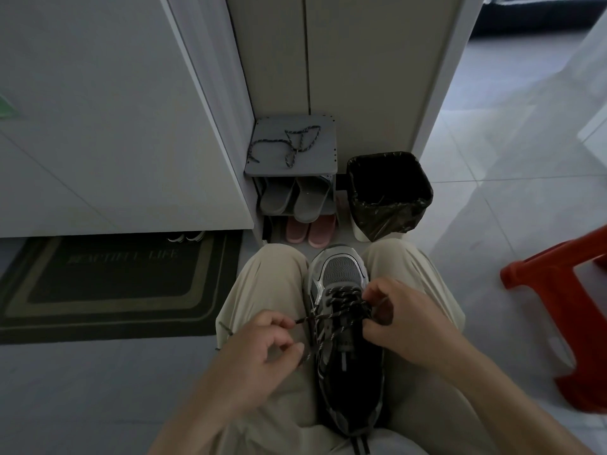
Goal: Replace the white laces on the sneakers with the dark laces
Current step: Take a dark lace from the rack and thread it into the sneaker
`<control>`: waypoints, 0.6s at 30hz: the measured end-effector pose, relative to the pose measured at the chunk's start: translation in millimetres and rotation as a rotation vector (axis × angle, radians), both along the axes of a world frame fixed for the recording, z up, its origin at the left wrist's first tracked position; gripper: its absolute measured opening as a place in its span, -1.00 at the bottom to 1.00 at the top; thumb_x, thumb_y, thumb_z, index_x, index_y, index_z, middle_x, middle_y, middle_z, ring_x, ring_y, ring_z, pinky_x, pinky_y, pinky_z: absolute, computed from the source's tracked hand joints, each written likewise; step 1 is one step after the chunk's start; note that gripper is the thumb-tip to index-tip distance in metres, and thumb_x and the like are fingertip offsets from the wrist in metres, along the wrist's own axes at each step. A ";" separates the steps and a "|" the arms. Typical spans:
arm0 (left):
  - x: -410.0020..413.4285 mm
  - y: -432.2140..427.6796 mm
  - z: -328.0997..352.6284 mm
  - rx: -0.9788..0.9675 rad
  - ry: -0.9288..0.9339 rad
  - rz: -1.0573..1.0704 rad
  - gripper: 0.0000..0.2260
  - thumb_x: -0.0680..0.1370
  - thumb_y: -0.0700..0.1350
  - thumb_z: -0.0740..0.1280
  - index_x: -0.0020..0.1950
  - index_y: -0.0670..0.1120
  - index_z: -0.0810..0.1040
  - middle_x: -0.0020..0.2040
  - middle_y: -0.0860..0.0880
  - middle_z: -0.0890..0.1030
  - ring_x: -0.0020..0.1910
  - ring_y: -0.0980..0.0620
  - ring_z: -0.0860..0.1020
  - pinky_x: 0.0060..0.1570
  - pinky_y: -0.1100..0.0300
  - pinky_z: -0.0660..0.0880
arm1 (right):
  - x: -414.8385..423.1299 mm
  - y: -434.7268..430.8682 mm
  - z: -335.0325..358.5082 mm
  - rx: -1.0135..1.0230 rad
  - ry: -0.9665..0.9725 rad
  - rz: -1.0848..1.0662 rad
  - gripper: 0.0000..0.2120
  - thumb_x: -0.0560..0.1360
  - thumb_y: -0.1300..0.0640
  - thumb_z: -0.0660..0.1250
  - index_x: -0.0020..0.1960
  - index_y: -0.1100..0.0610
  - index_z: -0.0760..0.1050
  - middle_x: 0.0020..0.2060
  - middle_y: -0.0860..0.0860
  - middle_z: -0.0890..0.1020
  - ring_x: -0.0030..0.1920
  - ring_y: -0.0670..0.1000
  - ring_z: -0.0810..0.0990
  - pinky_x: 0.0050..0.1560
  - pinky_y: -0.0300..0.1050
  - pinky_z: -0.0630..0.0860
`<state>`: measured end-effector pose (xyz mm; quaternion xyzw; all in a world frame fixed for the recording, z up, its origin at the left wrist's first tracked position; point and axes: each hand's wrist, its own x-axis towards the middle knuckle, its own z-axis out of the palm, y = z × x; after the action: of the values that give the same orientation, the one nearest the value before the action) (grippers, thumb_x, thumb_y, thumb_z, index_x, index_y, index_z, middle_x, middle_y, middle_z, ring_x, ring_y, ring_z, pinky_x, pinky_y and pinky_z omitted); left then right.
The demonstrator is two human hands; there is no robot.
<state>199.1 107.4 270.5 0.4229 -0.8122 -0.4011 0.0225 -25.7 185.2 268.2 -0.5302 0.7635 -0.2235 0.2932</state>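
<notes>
A grey and black sneaker [341, 274] stands wedged between my knees, toe pointing away. A dark speckled lace [341, 311] is threaded through its upper eyelets. My left hand [256, 353] pinches one end of that lace to the left of the shoe. My right hand [404, 320] grips the lace at the right eyelets, its fingertips touching the shoe. A second dark lace [289, 142] lies loose on top of the small grey shoe rack [322, 159]. No white lace is visible.
The rack holds grey slippers [295, 198] and pink slippers [310, 229]. A bin with a black liner [389, 195] stands to its right. A red plastic stool [565, 307] is at the right, a dark doormat [115, 280] at the left, white cabinets behind.
</notes>
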 end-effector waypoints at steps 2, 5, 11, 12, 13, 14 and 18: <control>2.2 -1.9 1.0 0.048 -0.040 -0.048 -0.79 0.52 0.05 0.31 -0.23 -0.03 0.59 0.02 0.24 0.49 -0.07 0.29 0.49 -0.09 0.35 0.43 | -0.2 -0.1 1.0 0.006 0.001 0.005 -0.76 0.32 0.01 0.42 -0.08 -0.12 0.42 -0.26 -0.20 0.54 -0.25 -0.22 0.52 -0.30 -0.37 0.43; 2.1 0.7 -0.5 -0.015 -0.035 0.028 -0.79 0.51 0.08 0.30 -0.27 0.02 0.54 -0.21 0.08 0.55 -0.25 0.14 0.52 -0.20 0.22 0.48 | -1.0 1.1 -0.6 -0.026 0.013 0.018 -0.79 0.35 0.00 0.41 -0.07 -0.14 0.43 -0.22 -0.19 0.54 -0.21 -0.23 0.50 -0.25 -0.35 0.44; -13.6 -3.1 -7.9 -0.306 -0.052 0.063 -0.92 0.52 0.05 0.31 0.01 0.15 0.52 -0.11 0.21 0.53 -0.20 0.23 0.50 -0.25 0.42 0.37 | 4.1 -16.5 -0.8 -0.166 0.187 0.238 -0.79 0.45 0.00 0.37 0.08 -0.05 0.59 -0.08 -0.16 0.44 -0.11 -0.21 0.41 -0.08 -0.35 0.34; -15.8 -5.8 -8.3 -0.318 -0.072 0.059 -0.91 0.53 0.06 0.29 -0.01 0.13 0.55 -0.14 0.20 0.55 -0.24 0.22 0.49 -0.29 0.40 0.37 | 6.7 -19.9 1.1 -0.125 0.241 0.289 -0.77 0.45 -0.04 0.36 0.10 -0.06 0.57 -0.05 -0.14 0.42 -0.05 -0.16 0.40 -0.02 -0.28 0.35; -17.3 -9.3 -6.4 -0.322 -0.081 0.077 -0.90 0.53 0.06 0.28 -0.02 0.11 0.56 -0.18 0.19 0.56 -0.29 0.22 0.49 -0.32 0.39 0.38 | 9.2 -23.5 3.5 -0.102 0.299 0.324 -0.78 0.46 -0.05 0.33 0.09 -0.07 0.56 -0.03 -0.12 0.41 -0.02 -0.12 0.41 0.03 -0.21 0.36; -17.9 -14.1 -4.7 -0.333 -0.071 0.107 -0.91 0.53 0.06 0.28 -0.04 0.12 0.56 -0.21 0.20 0.56 -0.31 0.23 0.49 -0.33 0.34 0.44 | 11.8 -26.9 6.7 -0.097 0.349 0.347 -0.81 0.47 -0.05 0.29 0.06 -0.07 0.56 -0.02 -0.11 0.42 0.00 -0.09 0.42 0.06 -0.18 0.37; -11.1 -31.9 12.6 -0.342 -0.038 0.141 -0.95 0.52 0.00 0.30 -0.05 0.15 0.53 -0.25 0.23 0.52 -0.36 0.20 0.51 -0.31 0.26 0.54 | 19.6 -42.4 16.0 -0.125 0.386 0.354 -0.85 0.43 -0.04 0.27 -0.08 0.00 0.52 -0.12 -0.13 0.44 -0.08 -0.08 0.46 -0.06 -0.22 0.30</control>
<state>188.0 75.5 283.1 0.4764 -0.8372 -0.2464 0.1069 -6.1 142.8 284.2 -0.7053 0.6854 -0.1106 0.1434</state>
